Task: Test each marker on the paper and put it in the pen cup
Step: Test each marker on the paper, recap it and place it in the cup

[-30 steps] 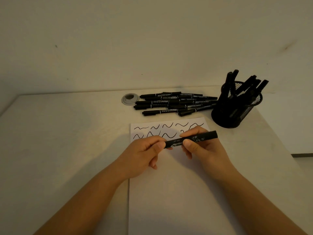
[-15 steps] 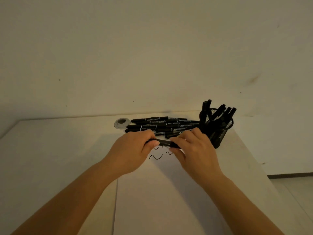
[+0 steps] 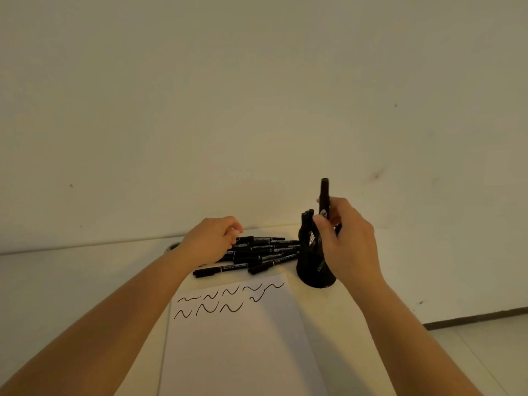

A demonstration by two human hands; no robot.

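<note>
The right hand pinches a capped black marker upright between thumb and fingers, right above the black mesh pen cup — the cup sits at about 3 o'clock of the marker pile, and the hand hides most of its rim. The left hand reaches over the 9 o'clock end of the pile of markers lying on the table; its fingers are curled, and whether they already hold one I cannot tell.

The step in hand looks like the drop into the cup. To do it well, keep the marker vertical, aim its lower end at a gap between the markers already standing there, and let go low — a release from high up could bounce it out or tip the light cup.

At 6 o'clock of the pile lies the paper, with two rows of black squiggles along its far edge. Many markers remain untested.
</note>
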